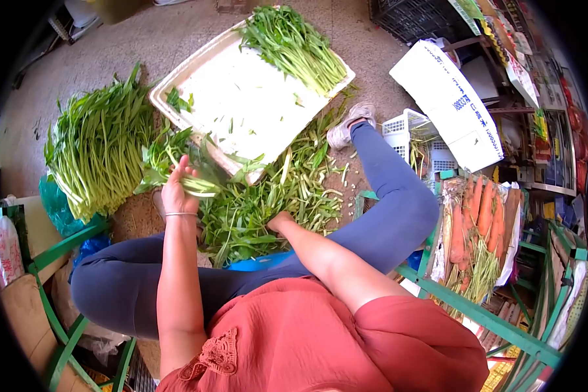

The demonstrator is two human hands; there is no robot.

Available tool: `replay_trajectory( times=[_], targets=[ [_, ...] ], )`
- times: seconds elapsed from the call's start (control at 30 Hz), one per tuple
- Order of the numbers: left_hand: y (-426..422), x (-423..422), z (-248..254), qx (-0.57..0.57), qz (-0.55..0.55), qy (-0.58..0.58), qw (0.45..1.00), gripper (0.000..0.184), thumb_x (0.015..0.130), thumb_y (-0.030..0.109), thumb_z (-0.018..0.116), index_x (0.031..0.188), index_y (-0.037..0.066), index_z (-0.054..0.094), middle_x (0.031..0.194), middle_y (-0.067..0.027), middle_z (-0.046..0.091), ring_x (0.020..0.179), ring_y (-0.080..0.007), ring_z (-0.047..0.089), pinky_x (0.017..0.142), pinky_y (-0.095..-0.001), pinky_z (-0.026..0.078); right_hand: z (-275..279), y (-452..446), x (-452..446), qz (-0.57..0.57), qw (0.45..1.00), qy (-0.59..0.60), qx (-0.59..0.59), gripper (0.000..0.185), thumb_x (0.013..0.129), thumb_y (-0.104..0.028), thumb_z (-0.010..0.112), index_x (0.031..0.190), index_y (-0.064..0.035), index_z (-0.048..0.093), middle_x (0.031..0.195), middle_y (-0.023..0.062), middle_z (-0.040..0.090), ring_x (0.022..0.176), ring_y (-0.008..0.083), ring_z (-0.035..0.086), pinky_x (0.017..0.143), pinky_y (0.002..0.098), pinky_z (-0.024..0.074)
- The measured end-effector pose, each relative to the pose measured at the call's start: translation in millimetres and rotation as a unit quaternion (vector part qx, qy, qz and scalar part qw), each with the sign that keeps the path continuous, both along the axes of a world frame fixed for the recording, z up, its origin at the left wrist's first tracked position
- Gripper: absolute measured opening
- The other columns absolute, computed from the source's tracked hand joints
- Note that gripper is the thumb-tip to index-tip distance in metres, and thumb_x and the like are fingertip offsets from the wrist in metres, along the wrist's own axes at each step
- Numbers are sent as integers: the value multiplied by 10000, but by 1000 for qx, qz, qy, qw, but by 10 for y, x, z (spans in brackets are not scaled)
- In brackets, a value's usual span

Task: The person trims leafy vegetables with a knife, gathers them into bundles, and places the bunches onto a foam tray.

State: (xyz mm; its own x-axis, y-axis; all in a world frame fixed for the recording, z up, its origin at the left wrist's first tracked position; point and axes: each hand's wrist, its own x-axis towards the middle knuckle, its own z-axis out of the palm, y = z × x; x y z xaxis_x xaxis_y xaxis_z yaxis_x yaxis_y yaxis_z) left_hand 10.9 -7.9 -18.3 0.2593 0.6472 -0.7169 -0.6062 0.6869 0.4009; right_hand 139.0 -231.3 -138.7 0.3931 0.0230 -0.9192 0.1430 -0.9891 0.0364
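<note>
My left hand [178,188] is closed around a small bunch of water spinach [201,185], its pale stems pointing right and its leaves spreading to the left. My right hand [281,221] reaches down into a loose heap of leaves and cut stems [261,212] between my legs; its fingers are mostly hidden. Beyond the heap lies a white foam tray [222,88], with a neat bundle of water spinach [294,49] at its far right corner and leaf scraps scattered over it. A large bundle of water spinach [104,140] leans at the left.
On the right, carrots [480,212] lie on a green-framed stand [483,317]. Beyond them are a white foam box lid [447,104], a white plastic basket [398,134] and a black crate [424,19]. A green plastic bag [55,202] sits at the left.
</note>
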Motion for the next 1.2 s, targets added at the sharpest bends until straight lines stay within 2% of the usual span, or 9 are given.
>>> replay_trajectory(
  times=[0.07, 0.23, 0.33, 0.47, 0.57, 0.73, 0.97, 1.07, 1.2],
  targets=[
    [26, -36, -108, 34, 27, 10, 999, 180, 856, 84, 478, 972, -37, 541, 874, -77, 561, 686, -124, 500, 655, -272, 464, 32, 17, 34, 124, 991, -57, 12, 338, 575, -247, 724, 764, 15, 627, 731, 121, 633, 542, 202, 608, 538, 292, 500],
    [35, 67, 142, 73, 95, 58, 991, 176, 785, 52, 597, 928, -41, 557, 833, -82, 580, 663, -143, 549, 629, -266, 500, 1087, 306, 317, 185, 981, 32, 47, 296, 610, -237, 700, 747, 18, 633, 719, 123, 631, 607, 186, 616, 600, 289, 502],
    [-2, 53, 193, 65, 114, 84, 988, 204, 759, 36, 622, 933, -29, 537, 872, -97, 595, 680, -160, 567, 662, -297, 505, 1463, 219, 559, 401, 914, 64, -3, 312, 599, -185, 693, 811, 33, 621, 821, 176, 620, 724, 269, 612, 643, 344, 491],
    [-22, 10, 132, 55, 131, 48, 989, 200, 809, 25, 535, 994, 17, 461, 925, -102, 563, 712, -162, 543, 694, -312, 477, 1395, 64, 1088, 295, 939, -151, 90, 147, 653, -94, 621, 792, -47, 619, 825, 159, 612, 744, 284, 596, 672, 339, 475],
    [-31, 22, 173, 26, 132, 60, 989, 177, 838, 38, 484, 999, 30, 412, 914, -95, 552, 717, -176, 542, 676, -320, 466, 1486, 348, 1326, 187, 917, -264, 234, 339, 699, -93, 641, 1018, -43, 540, 763, 104, 606, 693, 191, 586, 637, 323, 462],
    [-36, 81, 198, -4, 126, 115, 985, 174, 846, 53, 473, 1005, 29, 407, 906, -93, 566, 734, -174, 556, 652, -315, 469, 1141, 1444, 1316, 139, 946, -128, 263, 235, 697, -168, 526, 826, 25, 560, 741, 145, 594, 682, 236, 574, 617, 327, 445],
    [-26, 148, 164, 13, 109, 174, 979, 205, 826, 35, 500, 1000, 44, 393, 862, -94, 559, 663, -160, 548, 570, -284, 471, 450, 3059, 703, 275, 820, -172, 472, 275, 722, -127, 538, 988, -174, 587, 855, 135, 609, 796, 311, 581, 701, 384, 455],
    [10, 125, 136, -6, 112, 162, 980, 227, 823, 45, 516, 1007, 72, 386, 878, -79, 563, 707, -166, 548, 619, -304, 463, 231, 3771, 584, 415, 784, -90, 453, 489, 769, -27, 434, 1230, -192, 432, 1206, 61, 469, 1113, 230, 440, 957, 374, 334],
    [66, 115, 101, -28, 121, 160, 979, 225, 828, 57, 516, 1017, 73, 394, 896, -81, 557, 726, -162, 540, 632, -304, 460, 51, 4139, 509, 537, 721, -156, 409, 410, 881, -215, 397, 1287, -220, 336, 1350, 36, 295, 1228, 208, 311, 1017, 417, 266]
  ],
)
